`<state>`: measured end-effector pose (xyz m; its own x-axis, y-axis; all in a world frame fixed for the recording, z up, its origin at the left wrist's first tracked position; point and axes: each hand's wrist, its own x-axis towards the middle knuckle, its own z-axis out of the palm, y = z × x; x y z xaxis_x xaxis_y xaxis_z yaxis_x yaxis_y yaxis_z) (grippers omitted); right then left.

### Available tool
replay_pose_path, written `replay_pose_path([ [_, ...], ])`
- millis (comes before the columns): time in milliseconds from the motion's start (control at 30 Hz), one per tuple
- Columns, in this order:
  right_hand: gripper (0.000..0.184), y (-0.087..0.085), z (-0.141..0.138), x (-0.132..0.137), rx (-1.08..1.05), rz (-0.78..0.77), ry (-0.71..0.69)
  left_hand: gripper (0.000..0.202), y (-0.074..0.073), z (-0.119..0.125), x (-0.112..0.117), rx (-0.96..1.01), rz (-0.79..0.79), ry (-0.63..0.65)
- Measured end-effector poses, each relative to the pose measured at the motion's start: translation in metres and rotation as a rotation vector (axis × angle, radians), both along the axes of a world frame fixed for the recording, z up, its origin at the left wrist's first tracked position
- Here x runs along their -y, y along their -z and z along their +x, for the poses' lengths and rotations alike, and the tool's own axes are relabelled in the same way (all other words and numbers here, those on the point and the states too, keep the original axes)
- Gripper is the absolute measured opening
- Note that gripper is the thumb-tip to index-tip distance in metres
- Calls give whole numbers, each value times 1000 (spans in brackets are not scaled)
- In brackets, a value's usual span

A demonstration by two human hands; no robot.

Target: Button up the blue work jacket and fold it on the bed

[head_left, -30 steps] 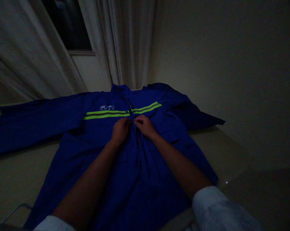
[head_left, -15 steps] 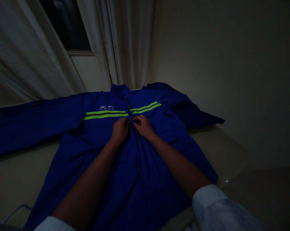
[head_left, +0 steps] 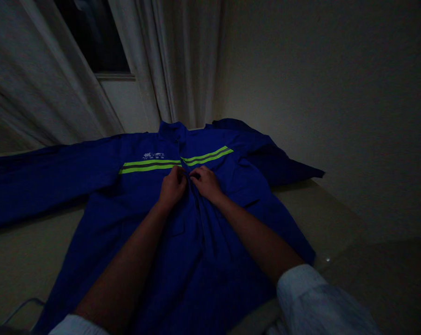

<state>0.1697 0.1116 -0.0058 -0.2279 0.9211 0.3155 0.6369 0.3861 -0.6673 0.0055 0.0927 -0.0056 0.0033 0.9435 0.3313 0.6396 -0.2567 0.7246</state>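
A blue work jacket (head_left: 126, 218) lies spread out front side up, collar at the far end and sleeves out to both sides. Yellow-green reflective bands (head_left: 150, 165) cross its chest, with a white printed logo above the left one. At the front opening, just below the bands, my left hand (head_left: 173, 186) pinches one edge of the jacket. Facing it, my right hand (head_left: 205, 182) is closed on the other edge, thumb and fingers together. The fingertips nearly meet, and dim light hides the fastening between them. Below the hands the front placket runs down in folds.
The jacket rests on a pale tabletop (head_left: 297, 204). Behind it hang long light curtains (head_left: 185, 60) beside a dark window (head_left: 91, 37), and a plain wall (head_left: 318, 93) stands on the right. A thin cable (head_left: 25, 302) lies at the lower left.
The front edges at chest height now lie flatter and closer together, covering the gap that showed between the bands. Both hands stay near the same spot, the left fingers slightly higher.
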Motion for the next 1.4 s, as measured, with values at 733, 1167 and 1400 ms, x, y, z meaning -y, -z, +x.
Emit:
replay_pose_path([
  [733,16,-4,-3,7,79,45,14,22,4,3,-1,25,20,-3],
  [1167,18,-6,-4,11,139,85,-1,27,12,-1,-8,232,34,43],
  [1400,23,-7,-4,13,134,93,2,27,12,2,-10,332,19,7],
])
